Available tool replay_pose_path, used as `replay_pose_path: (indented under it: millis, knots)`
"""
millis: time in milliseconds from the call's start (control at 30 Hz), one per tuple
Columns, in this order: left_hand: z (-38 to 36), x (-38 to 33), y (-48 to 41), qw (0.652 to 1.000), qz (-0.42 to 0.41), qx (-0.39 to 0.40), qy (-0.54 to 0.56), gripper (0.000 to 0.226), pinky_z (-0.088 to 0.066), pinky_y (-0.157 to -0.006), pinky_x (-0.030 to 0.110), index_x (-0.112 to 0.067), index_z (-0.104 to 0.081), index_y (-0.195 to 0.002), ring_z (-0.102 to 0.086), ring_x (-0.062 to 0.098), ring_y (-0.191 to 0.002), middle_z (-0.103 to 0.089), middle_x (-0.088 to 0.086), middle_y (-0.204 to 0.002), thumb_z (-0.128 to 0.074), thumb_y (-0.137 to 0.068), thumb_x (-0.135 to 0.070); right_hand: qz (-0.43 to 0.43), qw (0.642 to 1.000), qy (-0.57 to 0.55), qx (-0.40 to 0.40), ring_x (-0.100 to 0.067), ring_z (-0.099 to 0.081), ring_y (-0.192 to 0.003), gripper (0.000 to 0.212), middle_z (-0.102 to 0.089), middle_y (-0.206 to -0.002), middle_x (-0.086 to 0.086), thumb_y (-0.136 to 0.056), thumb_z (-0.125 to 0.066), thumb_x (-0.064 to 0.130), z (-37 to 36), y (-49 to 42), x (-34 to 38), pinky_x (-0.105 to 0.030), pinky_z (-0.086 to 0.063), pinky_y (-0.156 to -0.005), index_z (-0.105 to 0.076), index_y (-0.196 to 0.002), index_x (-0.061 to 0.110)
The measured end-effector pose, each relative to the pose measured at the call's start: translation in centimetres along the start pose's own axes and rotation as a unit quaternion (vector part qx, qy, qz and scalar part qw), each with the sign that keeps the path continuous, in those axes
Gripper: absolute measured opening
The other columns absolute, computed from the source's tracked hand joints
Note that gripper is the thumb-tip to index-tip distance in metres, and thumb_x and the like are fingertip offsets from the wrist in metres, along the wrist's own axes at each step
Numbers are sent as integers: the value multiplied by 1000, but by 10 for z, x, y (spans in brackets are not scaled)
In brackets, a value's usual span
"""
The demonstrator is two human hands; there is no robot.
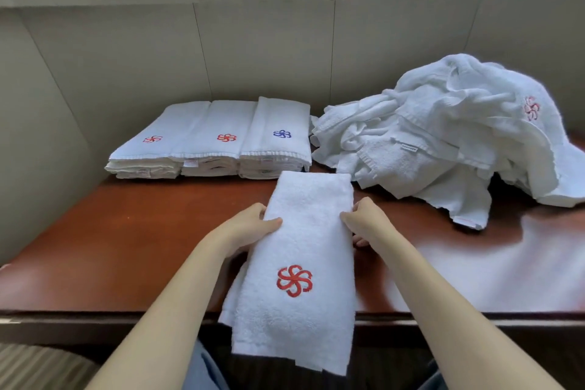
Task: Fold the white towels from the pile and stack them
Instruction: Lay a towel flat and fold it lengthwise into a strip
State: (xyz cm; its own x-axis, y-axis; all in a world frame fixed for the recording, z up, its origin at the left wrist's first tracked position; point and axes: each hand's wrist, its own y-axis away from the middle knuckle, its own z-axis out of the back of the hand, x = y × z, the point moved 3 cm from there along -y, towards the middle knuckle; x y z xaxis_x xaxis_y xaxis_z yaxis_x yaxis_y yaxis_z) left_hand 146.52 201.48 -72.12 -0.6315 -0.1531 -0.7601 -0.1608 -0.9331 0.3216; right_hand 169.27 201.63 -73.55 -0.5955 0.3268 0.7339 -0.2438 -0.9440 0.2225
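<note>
1. Folded towel (304, 250): white, narrow strip at centre front of the bench (126, 247). Long axis runs straight away from the person toward the wall, tilted very slightly.
2. Its far short end lies on the bench just in front of the right-hand stack. Near short end hangs past the bench's front edge, over the person's lap.
3. Red pinwheel emblem (294, 280) faces up on the near half of the towel.
4. Left hand (250, 228): grasping the towel's left long edge about midway, thumb on top, fingers tucked beneath.
5. Right hand (364, 222): grasping the right long edge opposite the left hand, thumb on top, fingers curled under, tips showing below the edge.
6. Folded stacks (209, 139): three side by side at the back left of the bench, touching each other, long axes also pointing away from the person. Top emblems near the front ends: red, red, blue, left to right.
7. Unfolded pile (443, 136): crumpled white towels at back right, just beside the right-hand stack, one red emblem visible on its far right side.
</note>
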Motion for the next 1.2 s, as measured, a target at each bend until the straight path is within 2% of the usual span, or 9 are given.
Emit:
replay_pose_path:
  millis: [167, 267, 433, 533, 667, 833, 967, 1100, 1200]
  knots:
    - [6, 7, 13, 998, -35, 40, -28, 32, -57, -73, 31, -36, -47, -115, -65, 5, -87, -62, -14, -98, -61, -88, -47, -35, 989, 54, 136, -14, -54, -40, 34, -57, -68, -6, -90, -55, 43, 2, 22, 2, -19, -44, -40, -53, -83, 10]
    - [6, 9, 16, 995, -28, 97, 14, 20, -55, -82, 35, -37, -59, -108, -68, 4, -91, -70, -16, -100, -60, -90, -44, -28, 981, 11, 191, -15, -56, -41, 31, -58, -73, -9, -89, -63, 37, 0, 31, 3, -20, -46, -41, -55, -87, 7]
    - [7, 10, 5, 991, -21, 77, 108, 26, -53, -77, 32, -20, -67, -109, -69, 14, -95, -73, -5, -104, -55, -95, -38, -30, 967, -188, 169, -15, -61, -48, 20, -62, -75, -7, -97, -54, 24, -7, 30, 3, -22, -49, -42, -59, -104, 6]
    - [2, 11, -7, 995, -21, 11, 98, 44, -51, -84, 37, -1, -64, -97, -68, 25, -92, -71, 12, -106, -48, -97, -42, -32, 970, -199, 133, -20, -62, -60, 20, -62, -77, -7, -98, -51, 25, -17, 30, 4, -26, -52, -45, -58, -103, 7]
    - [4, 11, -11, 998, -26, -19, 50, 45, -44, -71, 30, -7, -55, -85, -59, 22, -79, -65, 12, -91, -47, -95, -50, -38, 976, -178, 123, -22, -62, -62, 18, -63, -79, -9, -98, -50, 25, -19, 31, 5, -25, -51, -41, -57, -101, 9]
    - [6, 29, 17, 977, 48, 200, 54, 44, -56, -65, 26, -7, -68, -109, -69, 19, -78, -74, 6, -98, -61, -89, -46, -42, 967, -141, 210, -22, -66, -65, 12, -68, -86, -10, -92, -60, 19, -13, 30, 0, -28, -54, -50, -61, -98, 8]
    - [1, 34, 34, 950, 63, 297, 76, 42, -51, -50, 15, 0, -68, -102, -65, 10, -58, -71, 9, -78, -51, -96, -38, 5, 981, -64, 186, -10, -60, -53, 19, -65, -74, 1, -95, -56, 28, -11, 23, 4, -19, -44, -49, -63, -83, 15]
    - [2, 32, 31, 974, 65, 200, 90, 38, -48, -44, 15, -4, -65, -93, -60, 9, -49, -66, 6, -67, -48, -98, -37, 50, 990, -35, 127, -19, -56, -68, 21, -62, -78, -3, -94, -56, 29, -14, 17, 13, -24, -41, -59, -61, -80, 14]
    - [7, 32, 22, 993, 42, 43, 99, 32, -40, -42, 17, -15, -52, -73, -44, 7, -43, -52, -2, -56, -51, -98, -34, 44, 993, -63, 91, -13, -45, -47, 28, -50, -62, 0, -92, -56, 23, -18, 19, 17, -13, -32, -39, -49, -66, 16]
